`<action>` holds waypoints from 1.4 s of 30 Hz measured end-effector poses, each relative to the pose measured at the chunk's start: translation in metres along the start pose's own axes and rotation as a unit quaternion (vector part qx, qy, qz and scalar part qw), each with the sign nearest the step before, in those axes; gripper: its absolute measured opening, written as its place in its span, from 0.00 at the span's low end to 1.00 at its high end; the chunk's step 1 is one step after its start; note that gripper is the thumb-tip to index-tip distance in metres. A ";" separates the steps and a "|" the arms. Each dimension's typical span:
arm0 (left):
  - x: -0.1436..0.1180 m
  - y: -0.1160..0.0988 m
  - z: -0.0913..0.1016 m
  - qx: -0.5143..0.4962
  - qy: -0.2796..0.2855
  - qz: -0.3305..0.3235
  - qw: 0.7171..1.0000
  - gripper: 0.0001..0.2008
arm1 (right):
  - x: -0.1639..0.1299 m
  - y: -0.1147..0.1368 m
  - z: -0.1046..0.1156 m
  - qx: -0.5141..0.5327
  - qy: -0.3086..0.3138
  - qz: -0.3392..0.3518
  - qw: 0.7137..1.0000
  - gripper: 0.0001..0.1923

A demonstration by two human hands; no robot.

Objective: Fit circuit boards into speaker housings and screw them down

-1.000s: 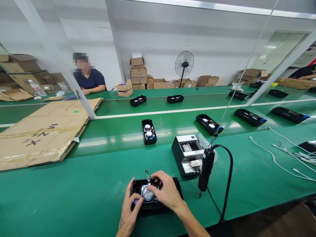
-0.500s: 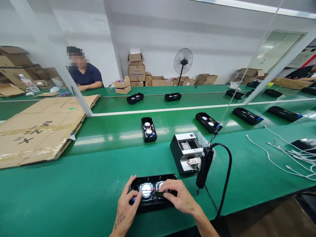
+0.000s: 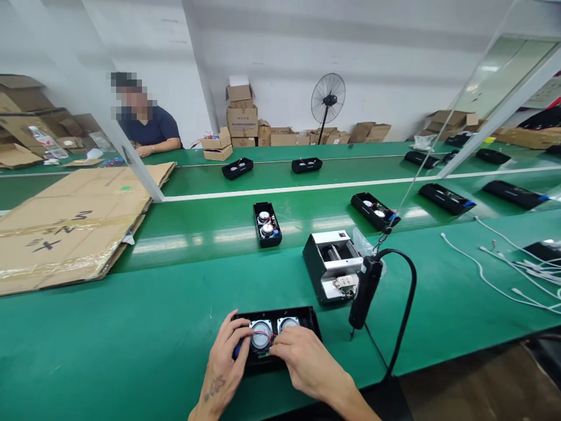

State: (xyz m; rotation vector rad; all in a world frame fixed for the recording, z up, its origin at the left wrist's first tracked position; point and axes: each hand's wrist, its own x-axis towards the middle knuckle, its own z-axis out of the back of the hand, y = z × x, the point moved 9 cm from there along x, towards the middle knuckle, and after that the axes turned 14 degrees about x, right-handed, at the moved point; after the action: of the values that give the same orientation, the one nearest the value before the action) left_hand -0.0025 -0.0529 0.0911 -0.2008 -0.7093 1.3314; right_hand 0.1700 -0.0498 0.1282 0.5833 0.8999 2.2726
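Hands first: our left hand (image 3: pixel 225 362) wraps the left end of a black speaker housing (image 3: pixel 307 321), thumb on its near edge and fingers (image 3: pixel 239 327) curled over the far rim, so this grip is closed on the housing. Our right hand (image 3: pixel 302 362) lies over the housing's near right part, fingertips pressed down beside the two round silver speaker drivers (image 3: pixel 262 330) (what they pinch, if anything, we cannot tell). A thin red wire (image 3: pixel 262 334) loops across the left driver. The housing lies open side up on the green counter (image 3: pixel 131 345), at 6 o'clock in our view, close to the near edge.

At 2 o'clock from the housing, an electric screwdriver (image 3: pixel 363 290) hangs tip down from a cord, its black cable (image 3: pixel 409 304) arching off to the right. Just behind it stands an open black-and-white box device (image 3: pixel 331 266). At 12 o'clock, well apart, another open housing (image 3: pixel 267 224) lies on the belt, with more of them farther along. Flattened cardboard (image 3: pixel 65 228) lies at 10 o'clock. Beyond it a person in a dark shirt (image 3: pixel 151 131) sits at the far side. White cables (image 3: pixel 495 275) trail at 3 o'clock.
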 end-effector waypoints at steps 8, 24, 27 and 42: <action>-0.015 0.038 -0.007 -0.100 0.057 0.072 0.991 0.41 | -0.022 -0.070 0.037 0.371 -0.250 -0.165 0.879 0.06; -0.025 0.051 -0.029 -0.099 0.035 0.032 0.994 0.44 | -0.039 0.034 -0.001 0.088 -0.278 0.159 0.943 0.11; -0.025 0.053 -0.031 -0.095 0.028 0.020 0.995 0.43 | -0.042 0.031 -0.008 0.078 -0.301 0.145 0.939 0.11; -0.022 0.010 -0.005 0.010 0.023 -0.030 0.999 0.33 | -0.014 0.020 0.028 -0.002 -0.143 0.083 0.986 0.15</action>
State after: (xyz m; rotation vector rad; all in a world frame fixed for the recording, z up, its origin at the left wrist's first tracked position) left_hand -0.0093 -0.0693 0.0748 -0.1911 -0.6575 1.2717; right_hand 0.1888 -0.0585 0.1593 0.9870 0.7282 2.2579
